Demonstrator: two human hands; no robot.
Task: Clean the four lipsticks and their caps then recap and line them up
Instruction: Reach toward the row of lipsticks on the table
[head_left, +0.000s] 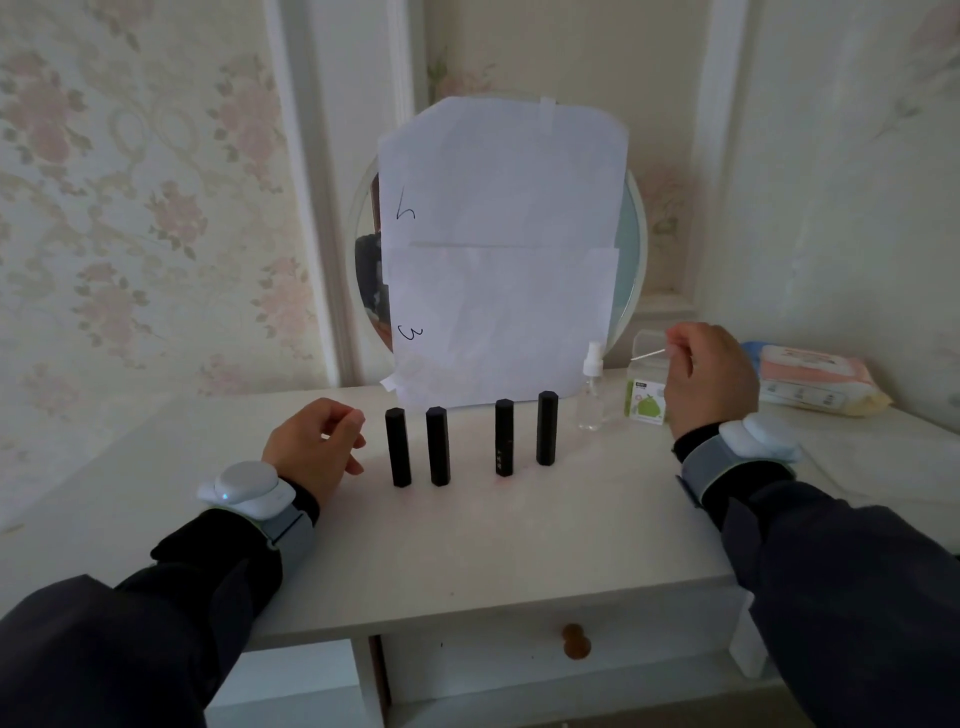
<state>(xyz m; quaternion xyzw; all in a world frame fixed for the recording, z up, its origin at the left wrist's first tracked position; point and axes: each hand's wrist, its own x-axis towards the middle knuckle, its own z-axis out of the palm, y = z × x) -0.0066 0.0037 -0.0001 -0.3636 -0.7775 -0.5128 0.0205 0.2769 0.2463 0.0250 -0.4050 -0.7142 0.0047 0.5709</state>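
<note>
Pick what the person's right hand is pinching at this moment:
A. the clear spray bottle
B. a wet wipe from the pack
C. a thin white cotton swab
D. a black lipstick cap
C. The right hand pinches a thin white cotton swab above the swab box, while all four black faceted lipsticks stand capped on the white dresser top and the clear spray bottle stands untouched.

Both arms wear dark navy sleeves (852, 597) with black inner cuffs (698, 441). Each wrist carries a grey fabric strap (709, 465) holding a rounded white device (244, 483); the left one shows a small light.
</note>
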